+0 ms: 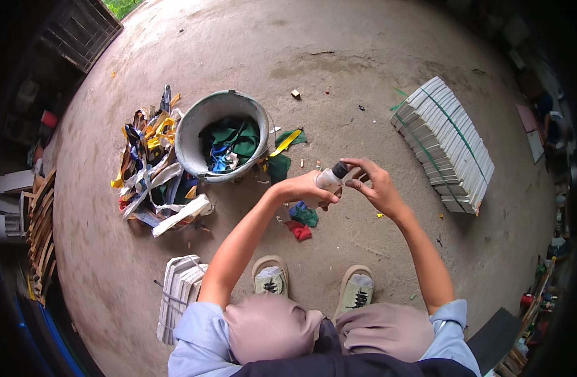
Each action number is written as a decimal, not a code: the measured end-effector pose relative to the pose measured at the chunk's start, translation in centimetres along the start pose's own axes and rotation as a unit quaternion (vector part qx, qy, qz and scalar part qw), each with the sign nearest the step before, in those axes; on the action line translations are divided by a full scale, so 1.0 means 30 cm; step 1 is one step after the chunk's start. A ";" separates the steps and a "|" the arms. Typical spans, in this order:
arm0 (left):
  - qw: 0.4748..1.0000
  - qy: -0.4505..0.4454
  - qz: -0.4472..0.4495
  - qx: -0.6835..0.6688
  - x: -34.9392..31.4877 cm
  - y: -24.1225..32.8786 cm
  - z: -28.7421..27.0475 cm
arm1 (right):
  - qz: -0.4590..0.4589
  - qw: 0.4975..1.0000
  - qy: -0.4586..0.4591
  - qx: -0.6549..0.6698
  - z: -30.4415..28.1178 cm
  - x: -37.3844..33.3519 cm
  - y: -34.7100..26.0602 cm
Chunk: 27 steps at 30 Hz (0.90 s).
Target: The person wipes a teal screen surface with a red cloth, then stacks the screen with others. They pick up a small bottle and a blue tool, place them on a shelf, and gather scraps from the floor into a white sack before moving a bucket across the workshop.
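Grey floor with bucket, scrap heap, white stacks, cloth scraps.

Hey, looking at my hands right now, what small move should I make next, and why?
Probably grip the black cap with your right hand and try a gentle twist: your left hand holds the small pale bottle, the cap sits on its end, and your right hand is at that cap.

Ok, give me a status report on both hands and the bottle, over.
Left hand holding small translucent bottle. Right hand at its black cylindrical cap. Nothing visible in the way; round grey bucket ahead to the left.
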<state>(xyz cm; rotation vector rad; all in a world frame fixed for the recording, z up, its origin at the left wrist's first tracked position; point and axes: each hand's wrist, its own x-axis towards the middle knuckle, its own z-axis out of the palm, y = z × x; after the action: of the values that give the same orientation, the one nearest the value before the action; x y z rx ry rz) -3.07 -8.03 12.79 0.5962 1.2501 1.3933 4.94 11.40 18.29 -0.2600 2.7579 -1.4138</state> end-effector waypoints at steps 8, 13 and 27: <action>0.999 -0.021 -0.018 0.041 -0.015 0.062 0.018 | -0.065 0.992 -0.026 0.103 -0.015 0.023 0.022; 0.995 -0.015 -0.042 0.090 -0.010 0.058 0.031 | -0.080 0.997 -0.013 0.004 -0.021 -0.010 0.017; 0.944 0.147 0.015 0.296 0.018 0.050 0.081 | 0.025 0.983 -0.008 -0.182 0.009 -0.029 0.038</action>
<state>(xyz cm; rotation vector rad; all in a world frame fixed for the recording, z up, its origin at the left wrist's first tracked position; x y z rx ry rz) -1.64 -6.45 14.75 0.8336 1.9360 1.1459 5.67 11.97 17.17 -0.2072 2.9699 -0.8825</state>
